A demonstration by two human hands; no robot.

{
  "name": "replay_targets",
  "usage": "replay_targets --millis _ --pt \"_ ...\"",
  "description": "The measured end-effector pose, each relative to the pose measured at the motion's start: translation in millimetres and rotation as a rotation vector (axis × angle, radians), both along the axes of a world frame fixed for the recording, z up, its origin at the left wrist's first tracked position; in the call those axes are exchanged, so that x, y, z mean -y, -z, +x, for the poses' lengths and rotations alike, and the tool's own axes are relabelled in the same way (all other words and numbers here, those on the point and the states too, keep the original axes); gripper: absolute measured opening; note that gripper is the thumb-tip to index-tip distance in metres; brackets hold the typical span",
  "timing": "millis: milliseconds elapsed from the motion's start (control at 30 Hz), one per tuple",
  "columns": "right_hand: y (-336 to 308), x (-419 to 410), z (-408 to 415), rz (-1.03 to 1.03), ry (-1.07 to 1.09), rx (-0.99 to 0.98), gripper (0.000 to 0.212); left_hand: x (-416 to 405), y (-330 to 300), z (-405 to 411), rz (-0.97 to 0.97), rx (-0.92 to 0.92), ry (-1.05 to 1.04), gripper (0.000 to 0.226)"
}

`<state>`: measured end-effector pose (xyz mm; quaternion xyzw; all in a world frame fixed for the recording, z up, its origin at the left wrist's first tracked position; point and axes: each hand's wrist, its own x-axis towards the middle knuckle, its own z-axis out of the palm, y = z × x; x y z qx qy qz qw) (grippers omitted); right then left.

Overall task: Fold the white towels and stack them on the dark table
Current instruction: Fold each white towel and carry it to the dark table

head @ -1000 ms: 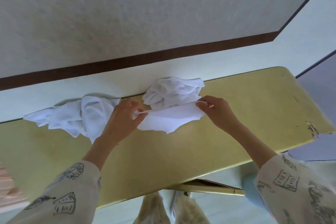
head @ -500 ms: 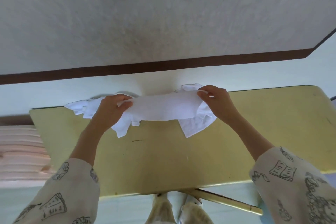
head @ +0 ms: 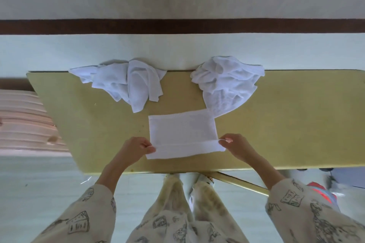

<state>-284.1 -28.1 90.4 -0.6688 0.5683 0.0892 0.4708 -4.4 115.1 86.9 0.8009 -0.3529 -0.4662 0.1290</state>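
Head view, looking straight down. Largest item: the yellow-green table (head: 286, 124), running across the middle of the frame, its far edge against a pale wall with a dark brown stripe (head: 177, 25). I note the top reads olive-yellow rather than dark from here. Pink ribbed stack (head: 25, 122) at the left edge, beside the table's end. Two crumpled white towels sit along the far edge: the left heap (head: 126, 83) upper centre-left, the right heap (head: 227, 85) upper centre-right, well apart from each other. Just below them, centre frame, the flat towel (head: 182, 131) lies spread on the table, its far right corner touching or overlapping the right heap's lower fringe. Its near edge is doubled over into a narrow band along the bottom. My left hand (head: 136, 148) pinches that band's left end, thumb against curled fingers; my right hand (head: 235, 145) pinches the right end the same way, fingertips closed on the cloth. Patterned sleeves (head: 83, 217) and trousers fill the lower frame.
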Motion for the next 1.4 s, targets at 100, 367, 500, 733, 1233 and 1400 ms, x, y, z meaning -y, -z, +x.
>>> replay_targets --millis 100,367,500,733,1233,1400 --pt "12.9 6.9 9.0 -0.028 0.029 -0.009 0.023 7.2 13.5 6.8 -0.038 0.020 -0.014 0.006" --pt "46.5 59.0 56.4 -0.156 0.126 0.035 0.026 54.5 51.1 36.6 -0.160 -0.056 -0.283 0.014" --pt "63.1 73.4 73.3 -0.146 0.152 0.014 0.030 68.6 68.7 40.8 -0.079 -0.012 -0.345 0.014" --pt "73.6 78.8 78.0 -0.184 0.160 -0.070 0.030 69.1 80.2 40.8 -0.069 -0.005 -0.305 0.019" --pt "84.0 80.6 80.3 -0.213 0.194 -0.078 0.025 77.3 85.4 40.8 -0.150 0.091 -0.264 0.018" --pt "83.7 82.0 75.0 -0.165 0.149 -0.079 0.027 75.9 83.2 37.0 -0.174 0.116 -0.219 0.020"
